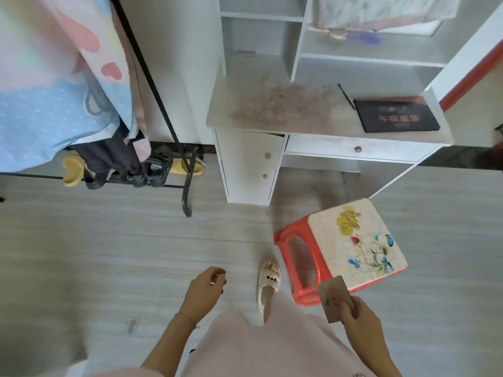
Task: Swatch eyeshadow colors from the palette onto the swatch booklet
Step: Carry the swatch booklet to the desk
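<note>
Risk: swatch booklet (333, 297) pinched only at its lower edge by right hand (359, 317), could slip. Left hand (206, 288) loosely curled, apparently empty; palette (394, 115) well ahead on desk (313, 123).

Soft even daylight, overall blur, curved edges

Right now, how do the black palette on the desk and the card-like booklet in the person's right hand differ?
The black palette lies flat and closed on the desk, untouched; the swatch booklet is held tilted in the right hand. The palette is black with reddish lettering; the booklet is brownish with small dark spots. The palette looks thicker and larger; the booklet looks thin. Both are rectangular.
</note>
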Tool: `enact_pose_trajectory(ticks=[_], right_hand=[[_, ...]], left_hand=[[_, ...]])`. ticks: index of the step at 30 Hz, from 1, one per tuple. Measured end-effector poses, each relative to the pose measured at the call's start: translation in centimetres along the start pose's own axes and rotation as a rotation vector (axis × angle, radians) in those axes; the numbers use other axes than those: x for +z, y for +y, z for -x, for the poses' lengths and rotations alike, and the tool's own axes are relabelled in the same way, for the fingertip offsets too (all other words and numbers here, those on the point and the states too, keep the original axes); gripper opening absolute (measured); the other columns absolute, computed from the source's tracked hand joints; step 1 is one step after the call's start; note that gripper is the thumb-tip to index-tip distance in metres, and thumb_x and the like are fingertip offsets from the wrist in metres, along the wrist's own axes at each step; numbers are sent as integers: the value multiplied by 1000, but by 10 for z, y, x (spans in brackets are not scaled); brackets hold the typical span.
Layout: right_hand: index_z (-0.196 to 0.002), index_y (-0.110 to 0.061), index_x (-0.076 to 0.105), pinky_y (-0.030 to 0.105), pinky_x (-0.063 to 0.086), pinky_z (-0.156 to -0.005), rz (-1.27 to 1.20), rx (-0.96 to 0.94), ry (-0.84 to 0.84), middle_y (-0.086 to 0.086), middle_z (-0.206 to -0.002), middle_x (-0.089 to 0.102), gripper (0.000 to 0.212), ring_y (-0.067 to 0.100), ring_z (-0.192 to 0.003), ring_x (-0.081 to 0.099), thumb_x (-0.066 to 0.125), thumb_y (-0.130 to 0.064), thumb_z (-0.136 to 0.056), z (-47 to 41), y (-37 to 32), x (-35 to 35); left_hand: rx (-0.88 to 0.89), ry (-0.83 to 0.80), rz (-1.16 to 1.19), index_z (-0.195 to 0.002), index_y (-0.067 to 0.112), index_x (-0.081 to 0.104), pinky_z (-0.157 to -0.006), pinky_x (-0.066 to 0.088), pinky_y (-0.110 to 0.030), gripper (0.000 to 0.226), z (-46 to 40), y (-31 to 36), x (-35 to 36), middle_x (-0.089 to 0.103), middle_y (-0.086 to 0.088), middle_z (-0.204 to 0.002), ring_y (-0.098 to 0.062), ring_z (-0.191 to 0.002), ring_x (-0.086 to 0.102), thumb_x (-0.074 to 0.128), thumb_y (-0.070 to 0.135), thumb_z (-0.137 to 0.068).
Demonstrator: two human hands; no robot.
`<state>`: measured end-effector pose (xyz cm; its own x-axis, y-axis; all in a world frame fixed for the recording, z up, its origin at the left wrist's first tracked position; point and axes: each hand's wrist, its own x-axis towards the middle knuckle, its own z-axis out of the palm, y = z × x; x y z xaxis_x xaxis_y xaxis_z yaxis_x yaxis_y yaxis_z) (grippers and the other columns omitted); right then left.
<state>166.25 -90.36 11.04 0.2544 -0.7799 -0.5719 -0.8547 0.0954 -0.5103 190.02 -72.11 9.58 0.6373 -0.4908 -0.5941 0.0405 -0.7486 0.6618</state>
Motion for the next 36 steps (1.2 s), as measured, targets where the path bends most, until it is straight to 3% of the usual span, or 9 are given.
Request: enact_pose_trajectory(ticks=[8,12,15,21,28,31,36], right_hand=[[-81,-13,54,33,35,-61,13,-120,-3,0,-69,57,13,23,-71,54,45,-12,-91,-117,-81,-43],[-84,-19,53,32,34,-63,-12,-171,2,-5,-71,56,11,11,-67,50,44,-16,-91,-160,-127,-53],[-88,-18,55,30,33,-61,-13,-190,-5,-7,-70,55,11,15,-69,52,45,-16,-91,-184,-155,-51],[-87,-16,55,28,34,-57,-26,-93,24,-5,-71,57,12,16,-68,52,45,-13,-91,-216,-179,-48],[-73,-12,52,29,31,-52,-78,45,184,1,-60,54,21,17,-57,47,46,-15,-92,-245,-216,-54],[-73,-11,53,27,31,-51,-113,49,214,2,-60,56,21,16,-58,50,45,-16,-92,-255,-243,-57],[-74,-12,53,30,32,-56,-177,114,284,0,-60,53,18,23,-61,48,46,-13,-91,-265,-256,-65]], left_hand=[[-45,22,49,-98,17,58,-55,40,-7,14,-72,91,4,64,2,-84,-10,-68,61,44,20,-95],[-26,73,47,-97,19,58,-58,42,-11,14,-105,127,-15,65,0,-86,-9,-70,63,44,19,-95],[-52,86,37,-99,18,58,-59,42,-17,15,-130,140,-28,65,3,-84,-10,-70,63,44,18,-95],[-65,15,-16,-101,15,59,-58,42,-16,16,-195,161,-51,66,1,-85,-11,-72,64,45,18,-94],[112,-105,-184,-102,16,58,-59,40,-10,16,-296,223,-93,64,-2,-91,-10,-75,62,44,18,-95],[167,-149,-263,-100,18,56,-66,44,-20,13,-333,251,-107,64,-2,-91,-14,-76,62,44,17,-95],[243,-228,-332,-99,20,58,-76,45,-26,14,-369,289,-105,64,0,-89,-15,-82,61,45,16,-94]])
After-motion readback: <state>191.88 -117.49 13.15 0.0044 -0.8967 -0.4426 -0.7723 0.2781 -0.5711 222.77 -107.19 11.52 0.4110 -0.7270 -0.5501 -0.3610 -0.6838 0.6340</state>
